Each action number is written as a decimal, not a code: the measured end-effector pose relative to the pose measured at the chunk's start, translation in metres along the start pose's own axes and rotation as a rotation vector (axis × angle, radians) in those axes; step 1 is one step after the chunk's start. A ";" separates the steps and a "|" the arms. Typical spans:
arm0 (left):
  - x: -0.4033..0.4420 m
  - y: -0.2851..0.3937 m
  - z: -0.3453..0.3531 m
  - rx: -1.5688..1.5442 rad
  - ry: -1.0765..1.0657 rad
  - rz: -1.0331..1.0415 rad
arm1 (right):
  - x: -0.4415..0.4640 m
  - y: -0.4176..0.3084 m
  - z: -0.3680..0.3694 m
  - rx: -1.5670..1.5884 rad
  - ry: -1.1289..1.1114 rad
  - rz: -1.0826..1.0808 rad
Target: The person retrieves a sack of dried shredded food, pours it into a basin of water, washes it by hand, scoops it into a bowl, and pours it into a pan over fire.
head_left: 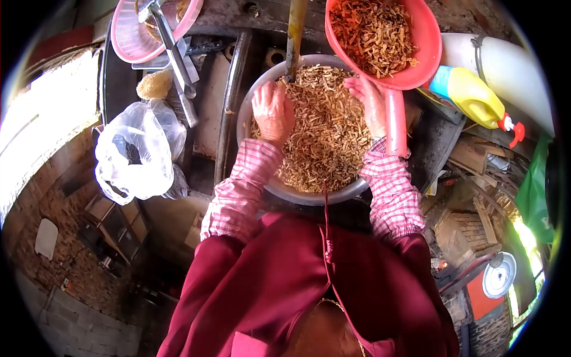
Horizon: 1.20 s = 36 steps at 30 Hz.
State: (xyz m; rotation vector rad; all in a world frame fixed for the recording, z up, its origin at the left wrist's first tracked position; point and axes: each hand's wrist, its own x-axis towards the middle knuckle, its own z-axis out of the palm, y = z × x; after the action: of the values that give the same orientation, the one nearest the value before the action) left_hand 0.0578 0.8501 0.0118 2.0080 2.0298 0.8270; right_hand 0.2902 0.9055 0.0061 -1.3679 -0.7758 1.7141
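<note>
Brown shredded pieces (324,131) sit in the wide metal basin (244,122), in front of the person, loose and spread nearly rim to rim. Status, my read: mid-handling, not finished. Done so far: basin well loaded, pile fairly even. Left: a full red scoop (431,56) at the far right of the basin, not emptied; in it, orange-red shreds (345,27) lie to one side of more brown pieces, only partly mingled. No clear orange-red in the basin, so I'd call the two lots separate for now. Can't fix a percentage; no end state visible. Left hand (273,113): back up, over the pile by the left rim, fingertips turned away; can't tell if it grips anything. Right hand (370,102): fingers loosely extended at the right side of the pile, nothing seen in them; scoop handle (395,122) runs down beside it, contact unclear. Stick (295,33) reaches down to the basin's far edge, no hand on it. Farther out: yellow bottle (476,98) right; clear plastic bag (140,152) and pink basket (128,35) left, neither touched.
</note>
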 end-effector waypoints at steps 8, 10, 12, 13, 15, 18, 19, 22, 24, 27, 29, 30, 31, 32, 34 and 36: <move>0.057 -0.019 0.017 0.059 -0.238 0.123 | -0.003 0.012 0.002 -0.042 0.093 -0.068; 0.059 -0.020 0.027 0.021 -0.296 0.191 | 0.006 0.010 0.011 -0.101 0.134 -0.153; 0.049 -0.022 0.039 0.004 -0.336 0.293 | 0.007 0.004 0.029 -0.535 0.180 -0.141; 0.042 -0.019 0.041 0.044 -0.294 0.315 | 0.004 0.005 0.036 -0.625 0.125 -0.132; 0.031 -0.014 0.036 0.119 -0.350 0.301 | -0.004 0.013 0.045 -0.740 -0.009 -0.139; 0.005 -0.007 0.029 0.185 -0.424 0.350 | -0.027 0.066 0.040 -1.021 -0.064 -0.372; -0.005 -0.008 0.025 0.090 -0.418 0.404 | -0.037 0.074 0.039 -1.067 -0.080 -0.462; -0.046 0.001 0.013 0.049 -0.505 0.342 | -0.082 0.080 0.031 -1.149 -0.221 -0.479; -0.070 0.008 0.000 0.025 -0.516 0.353 | -0.111 0.085 0.020 -1.281 -0.337 -0.626; -0.104 0.016 -0.020 -0.100 -0.643 0.334 | -0.135 0.050 0.020 -1.182 -0.354 -0.527; -0.105 0.023 -0.035 -0.185 -0.620 0.308 | -0.129 0.007 0.025 -1.193 -0.406 0.044; -0.090 0.028 -0.044 -0.127 -0.569 0.337 | -0.117 0.011 0.020 -1.235 -0.310 -0.308; -0.073 0.032 -0.051 -0.070 -0.520 0.364 | -0.099 0.016 0.015 -1.252 -0.207 -0.659; -0.063 0.028 -0.047 -0.048 -0.497 0.328 | -0.077 0.016 0.016 -1.289 -0.162 -0.832; -0.033 0.014 -0.036 -0.077 -0.362 0.293 | -0.033 0.002 0.030 -1.304 -0.094 -1.060; -0.004 0.005 -0.027 -0.100 -0.367 0.289 | -0.003 0.006 0.034 -1.312 -0.138 -0.879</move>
State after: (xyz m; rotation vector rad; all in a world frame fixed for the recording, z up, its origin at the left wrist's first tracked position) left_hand 0.0491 0.8390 0.0361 2.2302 1.4981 0.5391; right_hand 0.2566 0.9007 0.0106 -1.2524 -2.3692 0.4768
